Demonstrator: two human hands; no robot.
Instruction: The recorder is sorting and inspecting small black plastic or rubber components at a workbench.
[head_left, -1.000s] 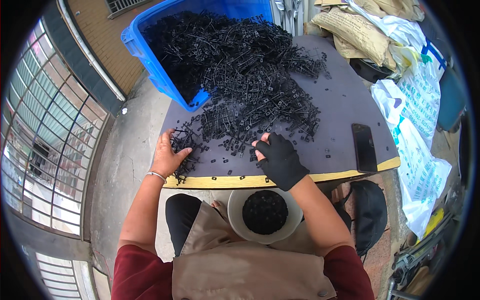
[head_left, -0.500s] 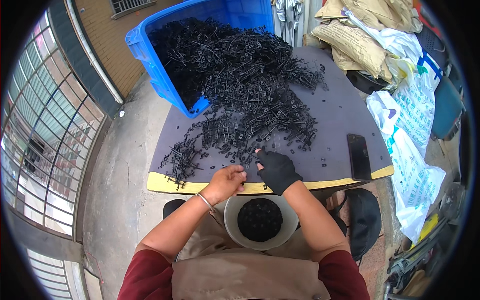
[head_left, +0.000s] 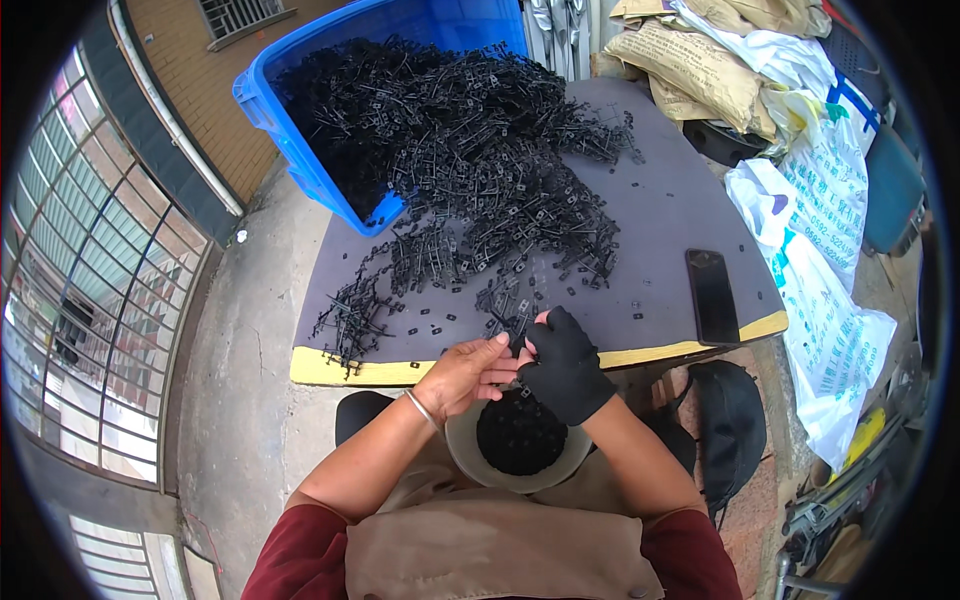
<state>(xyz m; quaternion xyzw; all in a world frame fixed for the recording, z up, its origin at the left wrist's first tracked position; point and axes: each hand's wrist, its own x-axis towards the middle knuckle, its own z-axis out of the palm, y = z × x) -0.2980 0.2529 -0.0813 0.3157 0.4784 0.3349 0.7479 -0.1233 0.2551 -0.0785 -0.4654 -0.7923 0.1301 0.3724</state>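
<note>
My bare left hand [head_left: 465, 376], with a light bangle at the wrist, is at the near edge of the table. Its fingers are stretched toward the other hand, the thumb apart from them. My right hand [head_left: 565, 370], in a black fingerless glove, is closed on a small black plastic sprue [head_left: 514, 326], partly hidden by the fingers. The fingertips of both hands meet or nearly meet. Below them a pale bucket [head_left: 462, 452] between my legs holds many small black parts [head_left: 520, 435]. A large heap of black sprues [head_left: 480, 170] lies beyond my hands.
A blue crate [head_left: 300, 170] lies on its side, the heap spilling from it onto the grey table [head_left: 650, 240] with its yellow edge. A phone [head_left: 712, 298] lies at the right. Sacks [head_left: 690, 75] and white plastic bags [head_left: 830, 330] are on the right, a black bag [head_left: 730, 430] near the table.
Both hands have come closer together over the bucket, the left turning more open. The right hand has drawn a sprue from the heap toward the table edge. The view has shifted slightly.
</note>
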